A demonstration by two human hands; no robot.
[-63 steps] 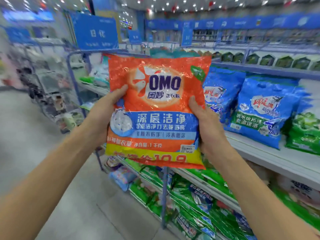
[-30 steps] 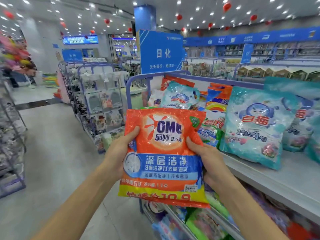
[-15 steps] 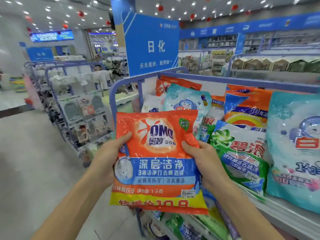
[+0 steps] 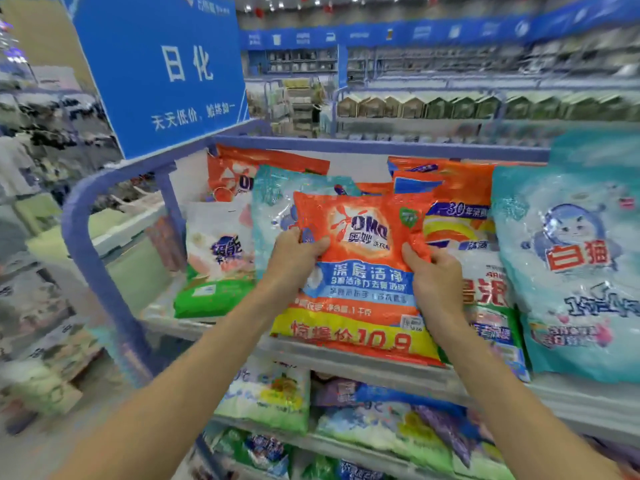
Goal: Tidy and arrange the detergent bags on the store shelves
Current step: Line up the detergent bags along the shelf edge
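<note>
I hold an orange OMO detergent bag (image 4: pixel 360 271) upright over the front of the top shelf (image 4: pixel 346 355). My left hand (image 4: pixel 294 258) grips its left edge and my right hand (image 4: pixel 434 285) grips its right edge, thumbs on the front. The bag's bottom is at the shelf's front lip; whether it rests there is unclear. Behind it stand a pale teal bag (image 4: pixel 273 209), an orange bag with a rainbow (image 4: pixel 457 216) and a green-and-white bag (image 4: pixel 491 306), all partly hidden. Another orange OMO bag (image 4: pixel 242 171) leans at the back.
A large teal bag with a cat picture (image 4: pixel 575 271) stands at right. A white-and-green bag (image 4: pixel 214 265) leans at left, by the blue end frame (image 4: pixel 90 244). A blue sign (image 4: pixel 162 67) rises above. Lower shelves hold several more bags (image 4: pixel 270 393). The aisle floor lies to the left.
I have stepped closer to the shelf end. The OMO bag has moved forward and up, from in front of the shelf to over its front edge, among the standing bags.
</note>
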